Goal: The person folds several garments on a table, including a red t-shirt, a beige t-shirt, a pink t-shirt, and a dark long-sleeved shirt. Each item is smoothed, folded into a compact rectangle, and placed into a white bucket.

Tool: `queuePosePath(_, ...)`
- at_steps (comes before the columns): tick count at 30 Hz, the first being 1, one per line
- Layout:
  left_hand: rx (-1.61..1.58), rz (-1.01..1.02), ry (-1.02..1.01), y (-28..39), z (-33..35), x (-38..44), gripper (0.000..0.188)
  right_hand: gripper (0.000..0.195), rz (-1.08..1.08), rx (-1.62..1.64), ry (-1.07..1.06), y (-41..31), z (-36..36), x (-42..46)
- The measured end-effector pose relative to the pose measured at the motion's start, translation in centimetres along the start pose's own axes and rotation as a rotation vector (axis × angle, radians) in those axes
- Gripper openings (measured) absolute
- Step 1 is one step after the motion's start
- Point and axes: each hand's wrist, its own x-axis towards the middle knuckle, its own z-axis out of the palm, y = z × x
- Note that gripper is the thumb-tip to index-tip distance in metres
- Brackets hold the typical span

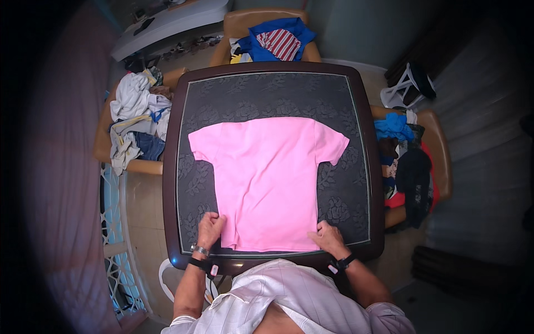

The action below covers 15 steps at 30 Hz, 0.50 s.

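A pink short-sleeved T-shirt (pixel 269 183) lies spread on the dark floral cloth top of a table, its hem towards me and its sleeves out to both sides. Loose creases run diagonally across its body, and a small fold stands near the lower left edge. My left hand (pixel 210 228) touches that lower left edge, thumb at the fabric and fingers curled. At the lower right edge, close to the hem, my right hand (pixel 328 239) rests with its thumb on the cloth. Whether either hand pinches the fabric is hidden by the curled fingers.
The table (pixel 377 196) has a dark wooden rim. Piled clothes lie on a tan chair (pixel 150 167) to the left, another tan chair (pixel 242 18) beyond the table, and a third tan chair (pixel 442 167) to the right. A white stool (pixel 394 94) stands at the far right.
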Motion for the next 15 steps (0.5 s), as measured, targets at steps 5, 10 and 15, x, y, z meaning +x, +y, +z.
queuePosePath(5,0.075,0.023,-0.17,-3.4,0.0,-2.8,0.027,0.051,-0.059,-0.045,-0.022,1.5,3.5,0.3)
queuePosePath(10,-0.334,-0.027,-0.256,0.9,-0.9,-5.5,0.02,0.026,-0.055,0.6,-0.132,1.8,-0.1,-1.3)
queuePosePath(15,-0.457,-0.086,-0.246,-0.3,-3.0,-7.0,0.02,0.026,-0.028,0.68,-0.2,5.2,-1.9,-3.0)
